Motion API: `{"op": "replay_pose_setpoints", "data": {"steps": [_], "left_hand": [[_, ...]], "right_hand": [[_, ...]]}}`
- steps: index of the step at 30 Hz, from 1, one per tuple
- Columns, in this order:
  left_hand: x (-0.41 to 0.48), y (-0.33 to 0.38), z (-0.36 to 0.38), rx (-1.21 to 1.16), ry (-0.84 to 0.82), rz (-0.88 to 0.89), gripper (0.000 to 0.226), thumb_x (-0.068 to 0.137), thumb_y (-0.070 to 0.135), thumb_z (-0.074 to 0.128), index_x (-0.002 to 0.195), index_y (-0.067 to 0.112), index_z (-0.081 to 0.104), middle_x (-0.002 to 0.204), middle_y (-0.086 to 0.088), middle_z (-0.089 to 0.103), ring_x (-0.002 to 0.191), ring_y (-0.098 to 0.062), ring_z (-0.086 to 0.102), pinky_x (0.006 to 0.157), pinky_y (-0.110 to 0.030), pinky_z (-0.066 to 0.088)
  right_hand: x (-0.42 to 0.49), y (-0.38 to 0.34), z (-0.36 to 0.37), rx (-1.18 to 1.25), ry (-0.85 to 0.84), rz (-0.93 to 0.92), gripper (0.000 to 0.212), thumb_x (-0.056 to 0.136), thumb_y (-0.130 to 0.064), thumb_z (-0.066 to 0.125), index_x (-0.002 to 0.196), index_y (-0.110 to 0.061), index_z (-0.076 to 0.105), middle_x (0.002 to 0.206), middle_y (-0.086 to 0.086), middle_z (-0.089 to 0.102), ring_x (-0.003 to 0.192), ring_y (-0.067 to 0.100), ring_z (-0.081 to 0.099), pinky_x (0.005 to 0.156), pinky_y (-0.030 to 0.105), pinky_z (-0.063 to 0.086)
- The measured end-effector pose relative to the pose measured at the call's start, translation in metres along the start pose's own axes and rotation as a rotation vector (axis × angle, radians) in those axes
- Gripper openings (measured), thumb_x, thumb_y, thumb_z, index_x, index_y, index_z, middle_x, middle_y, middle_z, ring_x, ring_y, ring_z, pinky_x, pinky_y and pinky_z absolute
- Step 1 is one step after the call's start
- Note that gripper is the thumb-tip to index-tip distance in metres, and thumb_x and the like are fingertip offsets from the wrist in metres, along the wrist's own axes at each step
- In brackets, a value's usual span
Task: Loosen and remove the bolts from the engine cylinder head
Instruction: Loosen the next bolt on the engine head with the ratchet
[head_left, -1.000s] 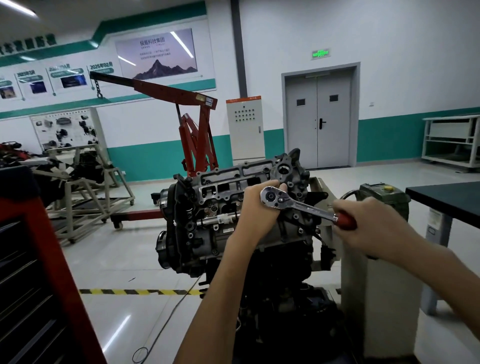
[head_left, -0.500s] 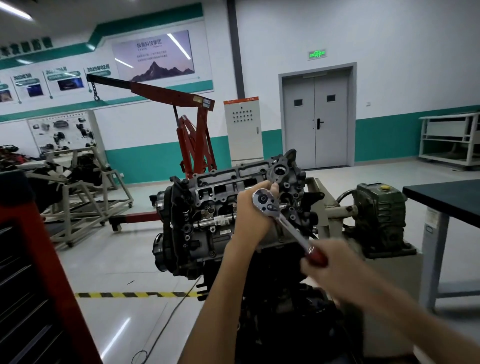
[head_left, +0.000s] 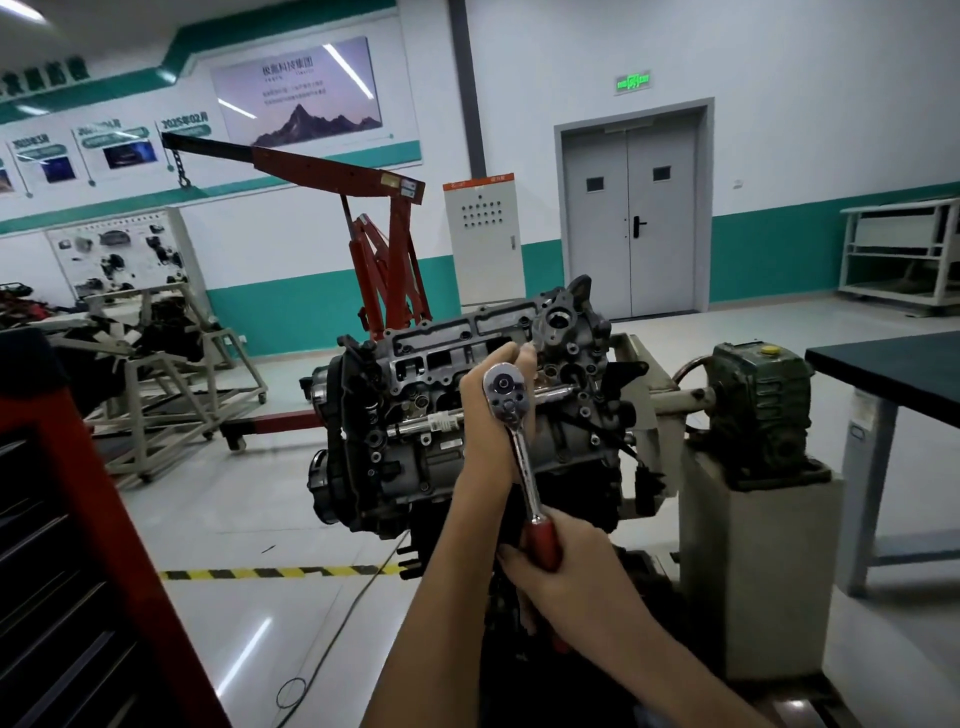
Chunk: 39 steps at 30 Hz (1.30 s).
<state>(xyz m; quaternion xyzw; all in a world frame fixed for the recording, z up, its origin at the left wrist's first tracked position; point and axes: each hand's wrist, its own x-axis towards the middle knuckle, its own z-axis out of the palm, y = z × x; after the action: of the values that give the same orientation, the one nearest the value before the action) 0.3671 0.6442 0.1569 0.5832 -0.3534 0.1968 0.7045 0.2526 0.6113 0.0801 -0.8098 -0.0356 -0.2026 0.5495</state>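
Our left hand (head_left: 493, 421) curls around the chrome head of the ratchet wrench (head_left: 521, 457), pressed against the cylinder head (head_left: 447, 345) | our right hand (head_left: 569, 569) grips its red handle, lower and nearer us | wrench's long axis runs almost straight down | bolt hidden under the wrench head; we judge the next swing pivots there

the right hand (head_left: 558, 564) swung the ratchet (head_left: 519, 447) handle downward.
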Motion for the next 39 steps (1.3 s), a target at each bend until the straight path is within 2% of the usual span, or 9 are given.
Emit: {"op": "replay_pose_setpoints", "data": {"steps": [5,10,13,16,21,27,30,34,39], "left_hand": [[0.006,0.001,-0.023,0.134,-0.176,0.057,0.041,0.096,0.007,0.054,0.061,-0.012,0.043,0.056,-0.007,0.034,0.051,-0.009,0.028,0.048,-0.02,0.024],[0.012,0.004,-0.02,0.194,-0.249,0.027,0.047,0.094,0.005,0.056,0.051,0.016,0.039,0.043,0.013,0.033,0.045,-0.002,0.028,0.047,-0.017,0.025],[0.007,-0.001,-0.008,0.149,-0.146,0.051,0.042,0.095,0.004,0.053,0.055,-0.001,0.043,0.05,0.008,0.035,0.048,-0.005,0.03,0.049,-0.025,0.025],[0.004,-0.003,0.002,0.094,-0.045,0.042,0.04,0.095,0.003,0.053,0.058,-0.005,0.043,0.053,0.002,0.033,0.049,-0.004,0.028,0.048,-0.021,0.023],[0.0,0.0,0.008,0.113,0.008,0.093,0.039,0.096,0.004,0.051,0.06,-0.004,0.041,0.054,0.003,0.031,0.049,-0.002,0.027,0.049,-0.015,0.024],[0.009,0.002,0.01,0.164,-0.062,0.071,0.044,0.095,0.003,0.052,0.055,0.011,0.037,0.049,0.008,0.031,0.043,-0.003,0.031,0.046,-0.014,0.023],[0.013,0.005,0.013,0.187,-0.065,0.125,0.05,0.095,0.003,0.052,0.053,0.021,0.032,0.046,0.013,0.031,0.044,-0.004,0.03,0.047,-0.022,0.024],[0.019,0.004,0.015,0.197,-0.063,0.129,0.047,0.095,0.005,0.053,0.054,0.017,0.034,0.042,0.015,0.034,0.045,-0.004,0.031,0.048,-0.018,0.024],[0.019,-0.003,0.011,0.174,-0.082,0.085,0.049,0.095,0.005,0.053,0.053,0.018,0.033,0.047,0.012,0.031,0.047,-0.004,0.028,0.049,-0.02,0.023]], "right_hand": [[0.014,-0.011,-0.06,-0.407,-0.003,-0.101,0.025,0.078,-0.01,0.065,0.061,-0.019,0.048,0.049,-0.004,0.048,0.04,0.003,0.043,0.044,0.017,0.037],[0.048,-0.044,-0.136,-1.002,0.031,-0.268,0.01,0.078,-0.026,0.064,0.079,-0.022,0.055,0.062,-0.01,0.054,0.057,0.003,0.052,0.057,0.023,0.047],[0.031,-0.026,-0.115,-0.884,0.098,-0.2,0.022,0.078,-0.022,0.067,0.075,-0.027,0.046,0.063,-0.009,0.054,0.054,0.001,0.049,0.053,0.015,0.04],[0.006,-0.001,-0.059,-0.44,0.17,-0.062,0.029,0.077,-0.015,0.069,0.063,-0.021,0.045,0.048,-0.007,0.047,0.041,0.004,0.045,0.045,0.01,0.032],[-0.003,-0.004,-0.01,0.141,-0.084,0.088,0.017,0.08,-0.012,0.064,0.069,-0.019,0.053,0.046,0.003,0.054,0.035,0.018,0.051,0.041,0.027,0.041],[0.017,-0.006,-0.067,-0.387,0.22,-0.117,0.035,0.075,-0.004,0.064,0.051,-0.015,0.041,0.041,-0.005,0.035,0.04,0.007,0.039,0.042,0.015,0.029],[0.027,-0.011,-0.096,-0.5,0.174,-0.188,0.027,0.074,-0.005,0.064,0.054,-0.01,0.046,0.046,-0.001,0.041,0.042,0.008,0.035,0.046,0.021,0.03],[0.045,-0.018,-0.124,-0.645,0.095,-0.262,0.036,0.076,-0.013,0.063,0.052,-0.03,0.041,0.051,-0.005,0.047,0.05,0.007,0.042,0.054,0.025,0.034],[0.062,-0.021,-0.137,-0.759,0.036,-0.259,0.02,0.076,-0.017,0.062,0.059,-0.018,0.052,0.053,-0.003,0.051,0.049,0.01,0.047,0.054,0.03,0.044]]}}
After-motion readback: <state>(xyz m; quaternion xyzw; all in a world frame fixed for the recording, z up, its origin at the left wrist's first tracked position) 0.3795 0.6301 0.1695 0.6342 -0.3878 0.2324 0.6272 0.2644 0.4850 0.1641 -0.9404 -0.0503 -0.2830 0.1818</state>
